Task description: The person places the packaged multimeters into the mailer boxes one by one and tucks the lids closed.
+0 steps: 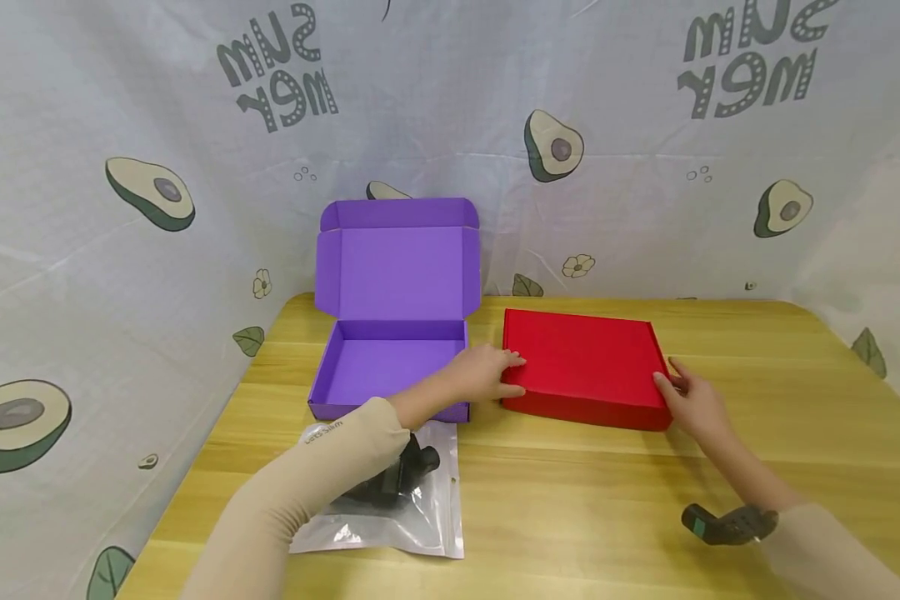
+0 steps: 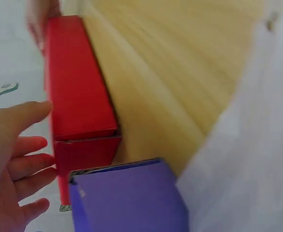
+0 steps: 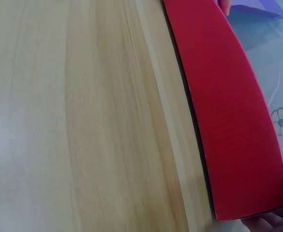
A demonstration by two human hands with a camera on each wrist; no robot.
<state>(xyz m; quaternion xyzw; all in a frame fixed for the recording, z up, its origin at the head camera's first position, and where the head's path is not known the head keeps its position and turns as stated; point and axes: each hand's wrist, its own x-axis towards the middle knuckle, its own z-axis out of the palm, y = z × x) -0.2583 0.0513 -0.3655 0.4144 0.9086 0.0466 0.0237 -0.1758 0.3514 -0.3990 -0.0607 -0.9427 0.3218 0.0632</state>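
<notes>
A closed red cardboard box (image 1: 585, 358) lies on the wooden table, right of an open purple box (image 1: 401, 271) whose lid stands up at the back. My left hand (image 1: 483, 373) is at the red box's left end, fingers spread and fairly straight, their tips at its lid and front edge. In the left wrist view the left hand (image 2: 15, 169) has its thumb and fingers apart beside the red box (image 2: 81, 82). At the opposite end, my right hand (image 1: 697, 408) holds the corner, thumb against the top edge. Fingers (image 3: 272, 220) show around that end in the right wrist view.
In front of the purple box lies a clear, white-edged zip bag (image 1: 438, 525) with a black object inside, partly hidden by the left sleeve. A black device (image 1: 727, 525) is strapped on the right wrist. A printed avocado curtain (image 1: 435, 92) hangs behind the table.
</notes>
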